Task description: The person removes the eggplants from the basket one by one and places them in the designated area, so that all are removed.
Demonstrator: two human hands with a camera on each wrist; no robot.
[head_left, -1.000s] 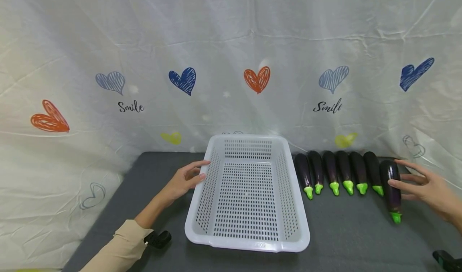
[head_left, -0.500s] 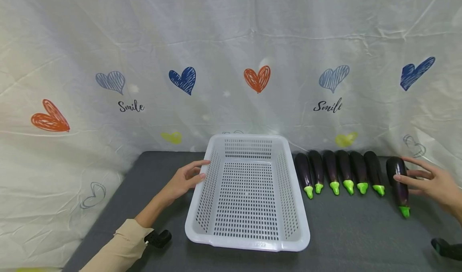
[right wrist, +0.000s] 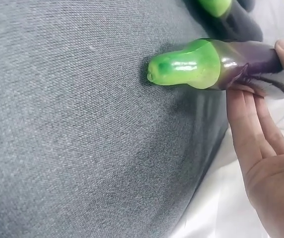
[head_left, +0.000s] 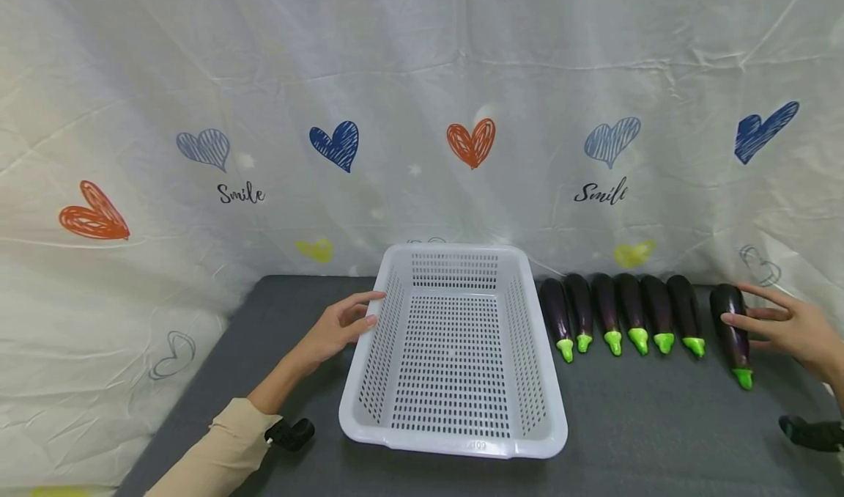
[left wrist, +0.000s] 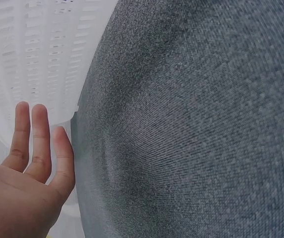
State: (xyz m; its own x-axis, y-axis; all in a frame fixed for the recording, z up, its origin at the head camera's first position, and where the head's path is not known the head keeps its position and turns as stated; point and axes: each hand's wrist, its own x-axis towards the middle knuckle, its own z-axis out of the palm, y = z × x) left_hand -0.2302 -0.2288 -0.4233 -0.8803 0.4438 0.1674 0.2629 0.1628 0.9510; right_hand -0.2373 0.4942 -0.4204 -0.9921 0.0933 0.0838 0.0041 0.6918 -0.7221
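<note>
At the right end of a row of eggplants (head_left: 631, 303), my right hand (head_left: 794, 325) holds one dark purple eggplant (head_left: 730, 321) between thumb and fingers. Its green stem end points toward me. From the right wrist, the held eggplant (right wrist: 246, 64) shows its bright green cap close to the grey cloth, with my fingers under its side. My left hand (head_left: 336, 332) touches the left rim of a white perforated plastic basket (head_left: 359, 380) with loosely bent fingers. In the left wrist view, several fingers (left wrist: 41, 144) of that hand extend beside the basket's outer wall (left wrist: 42, 59).
Grey cloth (head_left: 633, 431) covers the table in front of the eggplants and around the basket. A pale curtain (head_left: 409, 64) printed with hearts hangs right behind the table and along its left side. The row of eggplants lies beside the basket's right wall.
My right hand has carried its eggplant to the right and slightly away from me, widening the gap to the row. The left hand and the basket have stayed in place.
</note>
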